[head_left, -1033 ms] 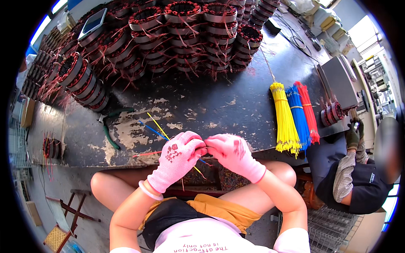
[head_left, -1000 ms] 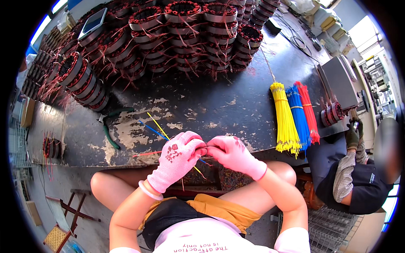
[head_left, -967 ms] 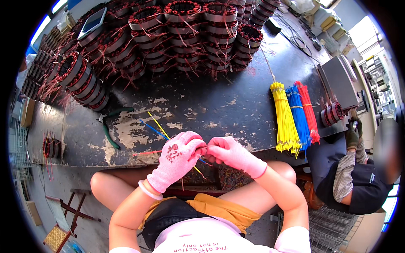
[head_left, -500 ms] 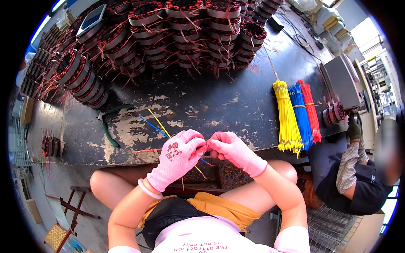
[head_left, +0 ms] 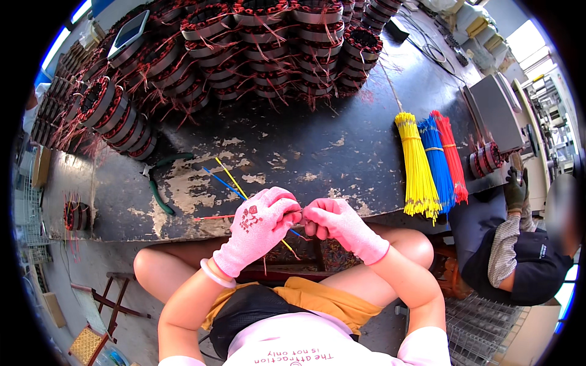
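Pink knit gloves cover both hands, which meet at the table's near edge. My left hand [head_left: 257,227] is closed round a yellow wire [head_left: 227,172], a blue wire [head_left: 221,183] and a red wire [head_left: 215,217]. Their long ends fan out over the table, while short bare-looking ends stick out below the palm. Fingertips of my right hand [head_left: 343,227] pinch together right beside the left thumb and forefinger. Whatever lies between them is too small and covered to make out; it may be a wire end.
Green-handled pliers [head_left: 160,194] lie left on the worn black table [head_left: 293,146]. Stacked motor stators [head_left: 262,55] with loose red leads fill the back. Tied yellow [head_left: 417,168], blue [head_left: 436,158] and red [head_left: 452,155] wire bundles lie right. A co-worker [head_left: 519,256] sits far right.
My right hand has shifted slightly right and down, its fingertips still close to the left ones. The left hand keeps its hold on the wires. The co-worker's gloved hand has moved a little.
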### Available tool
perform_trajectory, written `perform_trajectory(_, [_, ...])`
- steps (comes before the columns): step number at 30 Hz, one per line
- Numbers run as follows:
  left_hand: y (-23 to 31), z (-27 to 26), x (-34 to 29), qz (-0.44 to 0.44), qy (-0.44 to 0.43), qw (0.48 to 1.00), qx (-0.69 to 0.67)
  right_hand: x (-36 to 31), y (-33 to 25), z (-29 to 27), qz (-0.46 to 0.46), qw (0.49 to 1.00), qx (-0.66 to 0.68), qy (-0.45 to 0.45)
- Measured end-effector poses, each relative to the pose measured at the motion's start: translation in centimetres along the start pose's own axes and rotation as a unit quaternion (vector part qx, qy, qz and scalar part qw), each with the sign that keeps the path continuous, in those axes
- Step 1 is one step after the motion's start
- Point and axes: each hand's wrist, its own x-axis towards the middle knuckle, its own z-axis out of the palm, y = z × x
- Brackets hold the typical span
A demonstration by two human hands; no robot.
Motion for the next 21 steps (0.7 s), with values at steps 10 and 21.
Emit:
perform_trajectory(10, [-0.2, 0.1, -0.1, 0.003, -0.003, 1.0, -0.001, -0.1, -0.7, 0.3, -0.275, 0.844, -0.446, 0.112])
perform_trajectory(21, [-0.2, 0.1, -0.1, 0.006, 0.003, 1.0, -0.007, -0.8, -0.2, 1.4, -0.449, 0.628, -0.577, 0.266])
